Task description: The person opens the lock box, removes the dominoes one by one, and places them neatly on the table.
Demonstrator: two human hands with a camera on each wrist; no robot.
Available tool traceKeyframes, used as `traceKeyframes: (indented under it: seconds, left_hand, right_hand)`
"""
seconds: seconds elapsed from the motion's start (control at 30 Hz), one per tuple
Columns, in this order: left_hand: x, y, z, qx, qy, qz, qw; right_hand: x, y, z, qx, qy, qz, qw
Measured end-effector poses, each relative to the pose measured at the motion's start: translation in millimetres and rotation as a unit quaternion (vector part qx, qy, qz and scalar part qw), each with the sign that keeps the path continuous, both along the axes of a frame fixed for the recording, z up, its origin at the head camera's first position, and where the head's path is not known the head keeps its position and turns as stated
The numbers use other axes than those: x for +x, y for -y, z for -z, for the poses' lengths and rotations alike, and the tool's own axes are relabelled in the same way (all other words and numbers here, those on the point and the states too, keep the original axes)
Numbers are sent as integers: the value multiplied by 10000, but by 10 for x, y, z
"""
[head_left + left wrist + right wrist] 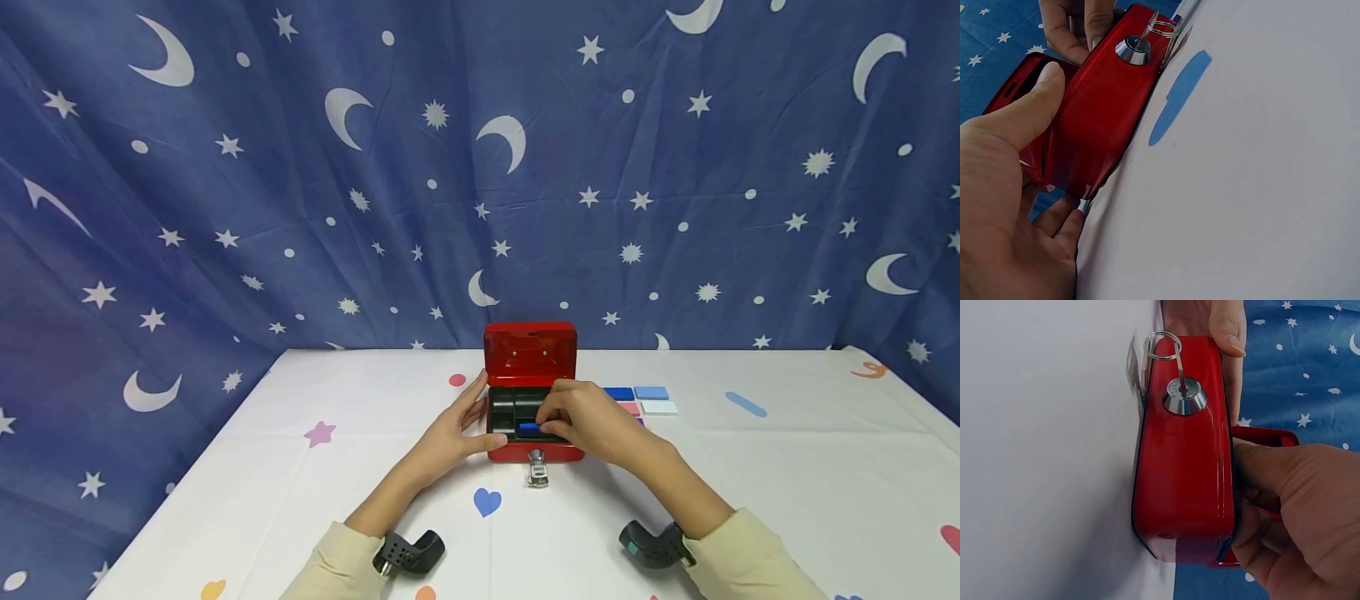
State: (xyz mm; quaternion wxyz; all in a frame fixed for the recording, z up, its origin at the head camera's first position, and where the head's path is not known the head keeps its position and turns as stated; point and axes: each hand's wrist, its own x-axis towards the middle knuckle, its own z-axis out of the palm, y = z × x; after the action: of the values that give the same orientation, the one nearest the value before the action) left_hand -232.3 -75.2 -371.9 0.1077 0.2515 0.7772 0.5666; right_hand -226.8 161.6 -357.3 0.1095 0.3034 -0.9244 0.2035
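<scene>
A red cash box (498,452) stands on the table with its lid (530,354) raised and a black compartment tray (502,408) inside. A key with a ring (1180,365) is in the front lock (1185,397). My left hand (446,437) holds the box's left side, its thumb on the front rim and its other fingers along the side. Reaching into the tray's larger compartment, my right hand (600,421) pinches a small blue piece (528,427) by its right end. Both wrist views hide that piece behind the box front.
Right of the box lie flat rectangular pieces: dark blue (619,393), light blue (651,392), white (659,407) and pink (630,408), with a purple edge beside my right hand. A white cloth with coloured shapes (360,475) covers the table; a blue starry curtain (420,292) hangs behind.
</scene>
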Motion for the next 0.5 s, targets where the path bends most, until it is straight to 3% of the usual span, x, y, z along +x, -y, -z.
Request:
traceKeyframes:
  seconds: [0.13, 0.37, 0.5]
  left_hand:
    - [-17, 9, 16, 31, 8, -6, 10000]
    - [-179, 18, 267, 57, -74, -97, 9999]
    - [-216, 19, 330, 62, -177, -95, 9998]
  right_hand:
    - [-9, 36, -2, 32, 113, 146, 9998]
    - [4, 72, 6, 113, 74, 264, 9996]
    - [15, 61, -12, 33, 27, 264, 9996]
